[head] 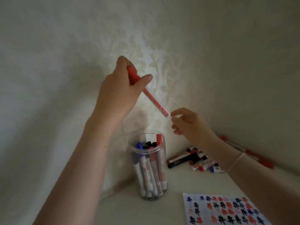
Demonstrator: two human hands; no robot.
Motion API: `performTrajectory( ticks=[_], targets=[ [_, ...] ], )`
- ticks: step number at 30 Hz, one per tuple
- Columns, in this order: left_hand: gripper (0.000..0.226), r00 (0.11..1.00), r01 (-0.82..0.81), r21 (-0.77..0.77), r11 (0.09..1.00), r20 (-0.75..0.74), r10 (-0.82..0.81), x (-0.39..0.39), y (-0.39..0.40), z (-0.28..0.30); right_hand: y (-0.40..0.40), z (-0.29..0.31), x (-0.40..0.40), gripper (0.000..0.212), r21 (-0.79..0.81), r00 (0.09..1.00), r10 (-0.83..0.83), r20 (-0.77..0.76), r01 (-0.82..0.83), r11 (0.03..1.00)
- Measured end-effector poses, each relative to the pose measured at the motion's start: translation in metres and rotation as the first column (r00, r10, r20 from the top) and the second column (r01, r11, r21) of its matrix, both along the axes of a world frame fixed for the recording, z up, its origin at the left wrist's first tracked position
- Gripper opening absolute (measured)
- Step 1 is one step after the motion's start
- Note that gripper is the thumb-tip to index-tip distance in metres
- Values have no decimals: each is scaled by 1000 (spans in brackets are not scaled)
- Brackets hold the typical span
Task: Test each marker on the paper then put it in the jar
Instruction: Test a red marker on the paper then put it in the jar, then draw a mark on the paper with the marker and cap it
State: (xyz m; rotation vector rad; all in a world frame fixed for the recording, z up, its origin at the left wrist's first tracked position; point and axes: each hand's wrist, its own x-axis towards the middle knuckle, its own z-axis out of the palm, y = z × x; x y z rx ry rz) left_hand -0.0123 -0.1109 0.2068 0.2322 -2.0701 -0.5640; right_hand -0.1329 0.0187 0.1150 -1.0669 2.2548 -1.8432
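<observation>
Status from my end: left hand is wrapped around the cap end of a red marker, held up in the air above the jar, slanting down to the right. Right hand pinches the marker's bottom end with its fingertips. Cap looks on, so I read this as either just capped after a test or about to be uncapped; can't tell which.

Progress: jar stands on the tabletop with a good bunch of markers already in it, blue, black and red caps showing. Paper at lower right is densely covered with hash marks in red, black and blue, so many tests are done. Left to do: a loose pile of markers lies against the wall behind the right wrist, a few more red ones farther right. My guess is past halfway, not near finished.
</observation>
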Motion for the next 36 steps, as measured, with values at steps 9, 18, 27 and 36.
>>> performTrajectory(
  ticks=[9, 18, 27, 36],
  targets=[
    [24, 672, 84, -325, 942, 716, 187, -23, -17, -42, -36, -6, 7, 22, 506, 911, 67, -407, 164, 847],
    [26, 219, 225, 72, 972, 968, -123, -35, -16, -57, -32, -3, 4, 15, 550, 928, 89, -361, 135, 824],
    [39, 469, 121, -311, 943, 855, 222, -41, -16, -61, -32, -9, 1, 17, 545, 986, 95, -135, -6, 838],
    [14, 375, 205, -501, 841, 834, 405, -50, -3, -67, -31, -39, 3, 43, 328, 940, 26, -340, 93, 940]
  ],
)
